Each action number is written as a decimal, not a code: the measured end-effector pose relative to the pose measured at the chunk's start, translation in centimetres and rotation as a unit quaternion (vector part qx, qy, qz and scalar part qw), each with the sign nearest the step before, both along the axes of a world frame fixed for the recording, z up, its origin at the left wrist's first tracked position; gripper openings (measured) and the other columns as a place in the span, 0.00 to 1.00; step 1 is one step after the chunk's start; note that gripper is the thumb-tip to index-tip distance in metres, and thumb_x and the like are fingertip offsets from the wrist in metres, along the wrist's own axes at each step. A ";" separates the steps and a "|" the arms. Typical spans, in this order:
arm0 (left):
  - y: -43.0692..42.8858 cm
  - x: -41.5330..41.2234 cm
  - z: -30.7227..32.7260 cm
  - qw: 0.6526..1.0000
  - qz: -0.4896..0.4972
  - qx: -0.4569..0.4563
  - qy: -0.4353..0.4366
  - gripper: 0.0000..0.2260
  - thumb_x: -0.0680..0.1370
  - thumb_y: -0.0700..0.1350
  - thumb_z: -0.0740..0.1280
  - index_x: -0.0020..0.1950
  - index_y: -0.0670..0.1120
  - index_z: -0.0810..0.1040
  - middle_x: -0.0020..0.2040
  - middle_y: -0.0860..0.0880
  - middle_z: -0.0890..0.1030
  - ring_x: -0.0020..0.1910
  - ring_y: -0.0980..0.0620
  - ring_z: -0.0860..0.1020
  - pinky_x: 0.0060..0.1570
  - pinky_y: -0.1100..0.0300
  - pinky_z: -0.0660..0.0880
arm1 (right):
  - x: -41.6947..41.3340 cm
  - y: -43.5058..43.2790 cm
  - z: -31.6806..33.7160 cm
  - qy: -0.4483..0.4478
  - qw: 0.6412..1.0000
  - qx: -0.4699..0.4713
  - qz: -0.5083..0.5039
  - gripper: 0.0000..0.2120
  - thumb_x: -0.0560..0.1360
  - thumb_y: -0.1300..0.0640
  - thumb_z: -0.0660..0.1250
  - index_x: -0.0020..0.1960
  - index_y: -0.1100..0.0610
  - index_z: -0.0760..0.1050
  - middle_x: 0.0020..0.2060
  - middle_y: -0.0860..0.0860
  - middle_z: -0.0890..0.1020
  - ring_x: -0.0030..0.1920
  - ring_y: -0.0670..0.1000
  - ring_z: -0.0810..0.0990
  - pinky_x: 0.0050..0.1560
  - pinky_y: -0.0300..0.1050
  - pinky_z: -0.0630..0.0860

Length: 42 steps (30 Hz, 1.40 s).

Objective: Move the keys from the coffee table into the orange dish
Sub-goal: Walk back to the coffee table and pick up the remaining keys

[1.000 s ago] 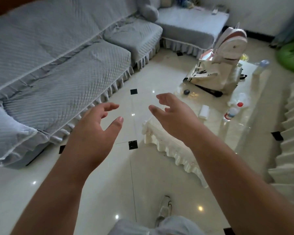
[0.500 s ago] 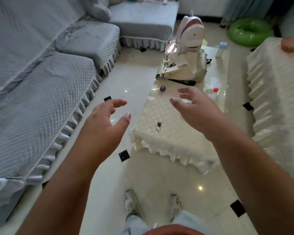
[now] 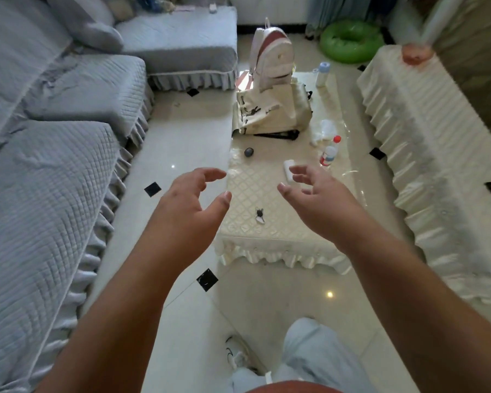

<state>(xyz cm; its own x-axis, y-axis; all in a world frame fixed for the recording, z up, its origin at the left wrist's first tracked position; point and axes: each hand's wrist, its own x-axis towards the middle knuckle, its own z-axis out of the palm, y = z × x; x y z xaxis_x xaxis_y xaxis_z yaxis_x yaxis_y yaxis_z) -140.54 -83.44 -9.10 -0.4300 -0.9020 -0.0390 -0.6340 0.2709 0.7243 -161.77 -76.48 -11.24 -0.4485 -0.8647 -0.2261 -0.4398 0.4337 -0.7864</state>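
Observation:
The keys (image 3: 260, 215), a small dark and silver bunch, lie near the front end of the cream quilted coffee table (image 3: 284, 236). My left hand (image 3: 186, 205) hovers open to the left of them, above the table's left edge. To their right my right hand (image 3: 319, 198) is raised over the tabletop, fingers spread and empty. The orange dish (image 3: 415, 53) sits far off at the back right, on top of a cream-draped cabinet (image 3: 437, 154).
On the table stand a cream bag (image 3: 272, 114), a white and red backpack (image 3: 272, 59), two bottles (image 3: 330, 151) and a dark round object (image 3: 249, 152). A grey sofa (image 3: 48, 154) runs along the left. A green swim ring (image 3: 350, 41) lies on the floor behind.
The view has swung right and moved forward, so the coffee table, keys and orange dish came into sight. Both hands stayed raised and open, now nearer the keys.

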 end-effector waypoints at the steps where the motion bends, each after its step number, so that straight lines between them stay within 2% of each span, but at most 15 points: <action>1: -0.4 -0.1 -0.3 1.000 -0.005 0.003 0.000 0.17 0.78 0.57 0.64 0.66 0.61 0.72 0.62 0.62 0.71 0.63 0.61 0.71 0.58 0.57 0.70 | 0.2 0.1 -0.4 0.000 1.000 0.008 -0.003 0.25 0.76 0.42 0.65 0.71 0.47 0.68 0.66 0.45 0.75 0.57 0.48 0.77 0.59 0.54 0.75; 4: -1.6 -1.1 -1.0 1.000 -0.015 0.013 0.001 0.16 0.78 0.57 0.64 0.66 0.62 0.72 0.60 0.62 0.70 0.59 0.61 0.70 0.53 0.59 0.68 | -0.3 0.1 -1.3 0.006 0.999 0.028 -0.014 0.25 0.77 0.43 0.65 0.71 0.48 0.67 0.67 0.46 0.74 0.61 0.49 0.75 0.61 0.55 0.74; 9: -4.3 -4.0 -2.6 0.999 -0.024 0.027 -0.009 0.15 0.78 0.57 0.64 0.64 0.64 0.72 0.59 0.62 0.70 0.55 0.62 0.70 0.47 0.63 0.67 | -3.3 -1.8 -2.7 -0.003 0.998 0.044 -0.041 0.25 0.77 0.42 0.65 0.71 0.47 0.67 0.67 0.45 0.75 0.59 0.49 0.77 0.60 0.55 0.75; 14: -7.7 -7.6 -4.0 0.999 -0.021 0.030 -0.028 0.16 0.77 0.57 0.64 0.65 0.62 0.72 0.64 0.60 0.73 0.61 0.63 0.71 0.51 0.63 0.67 | -7.0 -5.3 -3.9 -0.031 0.997 0.044 -0.048 0.25 0.77 0.42 0.65 0.71 0.47 0.68 0.66 0.45 0.75 0.59 0.48 0.76 0.60 0.54 0.75; 22: -11.8 -13.1 -8.0 0.998 0.004 0.043 -0.046 0.16 0.77 0.57 0.64 0.65 0.63 0.72 0.62 0.63 0.72 0.56 0.66 0.71 0.46 0.72 0.62 | -12.2 -10.0 -8.2 -0.039 0.997 0.069 -0.022 0.23 0.76 0.42 0.65 0.70 0.46 0.68 0.65 0.43 0.75 0.58 0.47 0.77 0.60 0.53 0.75; 25: -13.4 -14.4 -9.8 0.997 0.012 0.056 -0.046 0.15 0.78 0.57 0.64 0.65 0.62 0.72 0.63 0.61 0.74 0.58 0.65 0.71 0.46 0.73 0.62 | -13.5 -11.7 -10.3 -0.043 0.996 0.075 -0.023 0.23 0.76 0.42 0.65 0.69 0.46 0.69 0.64 0.44 0.75 0.58 0.47 0.77 0.59 0.54 0.75; 34: -19.5 -17.3 -18.3 0.994 0.002 0.094 -0.062 0.12 0.78 0.56 0.63 0.62 0.61 0.73 0.60 0.61 0.76 0.56 0.65 0.74 0.43 0.72 0.64 | -14.9 -17.2 -19.8 -0.048 0.992 0.108 -0.045 0.22 0.76 0.43 0.65 0.68 0.46 0.69 0.63 0.44 0.76 0.56 0.47 0.78 0.58 0.54 0.75; 42: -23.8 -19.0 -30.7 0.990 -0.008 0.114 -0.080 0.14 0.78 0.55 0.63 0.63 0.58 0.75 0.59 0.60 0.77 0.56 0.63 0.74 0.50 0.66 0.68 | -15.4 -20.5 -32.5 -0.024 0.988 0.145 -0.056 0.22 0.76 0.42 0.64 0.68 0.47 0.69 0.63 0.44 0.76 0.55 0.47 0.78 0.56 0.50 0.75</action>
<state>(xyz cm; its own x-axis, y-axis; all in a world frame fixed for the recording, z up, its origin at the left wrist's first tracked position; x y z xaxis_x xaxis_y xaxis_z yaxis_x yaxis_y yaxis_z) -159.50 -107.20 -39.76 -0.4156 -0.8552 -0.3096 -0.7424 0.1224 0.6587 -177.15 -97.00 -43.72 -0.5205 -0.7058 -0.4806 -0.3418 0.6879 -0.6403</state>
